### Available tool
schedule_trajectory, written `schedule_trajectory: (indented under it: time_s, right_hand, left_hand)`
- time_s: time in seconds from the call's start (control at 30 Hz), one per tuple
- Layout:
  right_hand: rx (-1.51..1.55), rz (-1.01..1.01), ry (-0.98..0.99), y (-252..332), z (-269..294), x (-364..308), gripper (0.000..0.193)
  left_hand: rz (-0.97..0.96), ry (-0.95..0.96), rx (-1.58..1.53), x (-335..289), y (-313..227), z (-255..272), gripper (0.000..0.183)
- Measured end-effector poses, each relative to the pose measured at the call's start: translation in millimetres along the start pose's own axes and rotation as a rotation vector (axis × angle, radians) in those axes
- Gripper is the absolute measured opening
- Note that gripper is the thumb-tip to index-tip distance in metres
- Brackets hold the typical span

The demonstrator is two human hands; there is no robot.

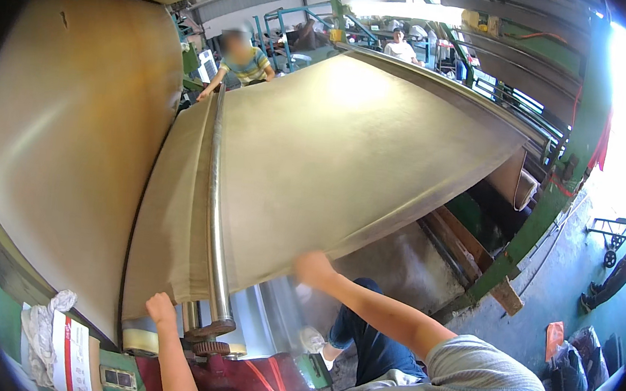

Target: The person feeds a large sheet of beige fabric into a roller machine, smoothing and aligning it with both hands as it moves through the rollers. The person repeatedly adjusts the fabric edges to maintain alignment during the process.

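A wide tan sheet of fabric [348, 146] stretches from the far rollers down to a large tan drum [77, 135] on the left. My left hand [160, 307] is closed on the sheet's near edge, beside the drum. At the same near edge, farther right, my right hand [313, 269] touches or nearly touches the cloth; motion blurs its fingers. Between the two hands a shiny metal roller [217, 209] lies across the sheet, with a brown gear [211, 329] at its near end.
Across the sheet, a person in a striped shirt [246, 65] reaches to its far edge. Another person [400, 47] is farther back. A green machine post [554, 196] rises at right. Dark bags [575, 364] lie on the floor near a hand cart [612, 236]. Rags [47, 332] hang at lower left.
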State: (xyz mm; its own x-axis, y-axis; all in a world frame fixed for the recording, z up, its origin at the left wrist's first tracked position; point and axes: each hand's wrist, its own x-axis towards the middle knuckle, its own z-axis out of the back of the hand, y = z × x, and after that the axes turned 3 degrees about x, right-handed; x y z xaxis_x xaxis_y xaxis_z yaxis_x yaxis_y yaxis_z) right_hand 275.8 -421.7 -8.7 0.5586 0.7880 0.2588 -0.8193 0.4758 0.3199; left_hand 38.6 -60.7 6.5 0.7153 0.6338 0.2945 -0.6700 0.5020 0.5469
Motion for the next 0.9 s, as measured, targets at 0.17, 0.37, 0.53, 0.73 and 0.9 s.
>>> schedule_trajectory:
  time_s: [0.17, 0.37, 0.53, 0.73, 0.9]
  right_hand:
    - [-0.005, 0.029, 0.022, 18, -14, 13, 0.013]
    - [-0.01, 0.198, -0.033, 40, -37, 28, 0.018]
    - [0.061, 0.311, -0.07, 16, 0, 23, 0.019]
    - [-0.177, -0.184, -0.374, -107, 34, 19, 0.014]
    - [-0.138, -0.12, -0.201, -97, 8, 3, 0.01]
  left_hand:
    - [-0.033, -0.03, -0.077, -7, -7, 40, 0.011]
    - [-0.065, -0.035, -0.069, 0, -7, 30, 0.009]
    - [-0.019, 0.011, -0.04, -10, 4, 24, 0.007]
    - [-0.082, -0.044, -0.089, -2, -14, 45, 0.007]
    - [0.01, -0.006, -0.037, 2, -2, 11, 0.008]
